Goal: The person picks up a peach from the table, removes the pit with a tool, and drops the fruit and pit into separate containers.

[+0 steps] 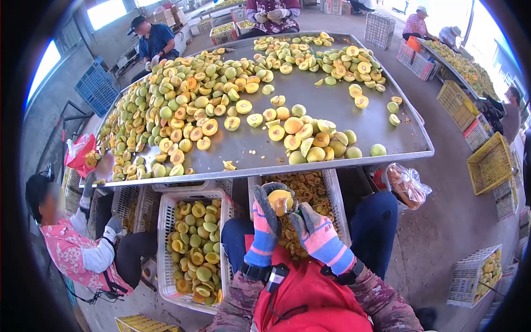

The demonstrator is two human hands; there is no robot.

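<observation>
My left hand (pixel 266 217), in a pink and blue striped work glove, cups a yellow peach half (pixel 280 201) over my lap. My right hand (pixel 313 228), gloved the same way, touches the fruit's right side and grips a small metal tool that is mostly hidden. Both hands hover above a white crate (pixel 335 195) holding pits and scraps. Left of my knees stands another white crate (pixel 165 221) filled with halved peaches. Ahead lies a big metal sorting table (pixel 326 105) heaped with whole and halved peaches (pixel 177 110).
A seated person in a pink jacket (pixel 72 254) works at my left. Others sit at the table's far end (pixel 152 41). Yellow baskets (pixel 489 163) and white crates (pixel 470 276) stand on the concrete floor to the right. A plastic bag (pixel 408 185) hangs off the table edge.
</observation>
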